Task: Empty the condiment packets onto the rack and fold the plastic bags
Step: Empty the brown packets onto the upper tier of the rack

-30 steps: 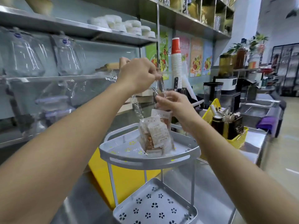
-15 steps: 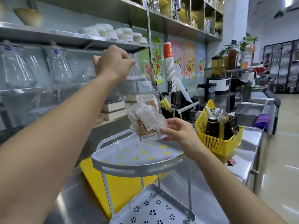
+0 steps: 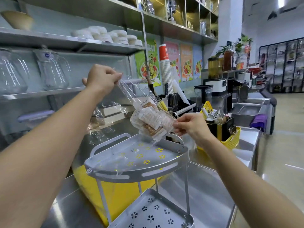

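A clear plastic bag hangs slanted above the grey two-tier corner rack. My left hand pinches its upper end, raised high. Several white and brown condiment packets bunch in the bag's lower end. My right hand pinches that lower end from the right. The packets hover just over the rack's top shelf, which has flower-shaped holes showing yellow beneath. Another crumpled clear bag lies behind the rack on the left.
A yellow board leans under the rack on the steel counter. A yellow basket of utensils stands to the right. Behind are a knife holder, stacked paper cups, a blender and wall shelves with glass jars.
My left hand has dropped a little and moved right. The bag now slants more steeply, and my right hand has shifted from under the packets to gripping the bag's lower corner.
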A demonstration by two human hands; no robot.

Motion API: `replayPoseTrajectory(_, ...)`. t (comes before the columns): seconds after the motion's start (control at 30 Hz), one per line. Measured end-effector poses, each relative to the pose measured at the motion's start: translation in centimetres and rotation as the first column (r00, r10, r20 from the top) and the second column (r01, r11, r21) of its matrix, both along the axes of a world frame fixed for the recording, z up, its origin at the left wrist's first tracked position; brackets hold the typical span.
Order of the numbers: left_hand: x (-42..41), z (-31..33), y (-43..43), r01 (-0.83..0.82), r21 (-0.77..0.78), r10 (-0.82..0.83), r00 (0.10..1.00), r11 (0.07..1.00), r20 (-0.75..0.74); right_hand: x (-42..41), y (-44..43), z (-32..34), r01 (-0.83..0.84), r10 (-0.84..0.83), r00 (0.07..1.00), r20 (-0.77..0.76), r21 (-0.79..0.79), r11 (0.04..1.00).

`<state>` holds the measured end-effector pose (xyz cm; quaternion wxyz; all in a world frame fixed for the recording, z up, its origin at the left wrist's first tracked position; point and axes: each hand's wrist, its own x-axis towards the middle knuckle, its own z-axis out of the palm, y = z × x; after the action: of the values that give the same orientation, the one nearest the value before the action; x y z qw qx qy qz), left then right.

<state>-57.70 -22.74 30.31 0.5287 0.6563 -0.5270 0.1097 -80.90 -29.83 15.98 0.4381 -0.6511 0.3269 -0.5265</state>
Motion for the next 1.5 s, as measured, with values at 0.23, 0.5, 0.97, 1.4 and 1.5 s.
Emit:
replayPoseTrajectory(0.23, 1.7, -1.6, 0.3, -0.028, 0.331, 0.036, 0.999, 0.943, -0.019, -0.9, -2.6, 4.3, 0.173, -0.18, 0.978, -0.102, -0.072, 0.982)
replayPoseTrajectory(0.5, 3.7, -2.9, 1.6, 0.137, 0.481, 0.037, 0.941, 0.866, -0.335, 0.1, -2.4, 6.2, 0.09, -0.13, 0.966, -0.221, -0.185, 0.979)
replayPoseTrajectory(0.97, 8.6, -8.2, 4.2, 0.394, 0.248, -0.18, 0.78, 0.885, -0.599, 2.2, -1.3, 7.1, -0.045, -0.037, 0.967, -0.251, -0.313, 0.949)
replayPoseTrajectory(1.4, 8.7, -10.9, 5.8, 0.488, 0.422, -0.082, 0.722, 0.764, -0.687, 3.5, -1.7, 1.7, -0.241, 0.289, 0.858, -0.425, 0.163, 0.957)
replayPoseTrajectory(1.5, 9.5, -11.4, 5.4, 0.376, 0.455, 0.021, 0.752, 0.807, -0.658, 3.4, -1.8, 2.2, -0.232, 0.275, 0.869, -0.41, 0.153, 0.961)
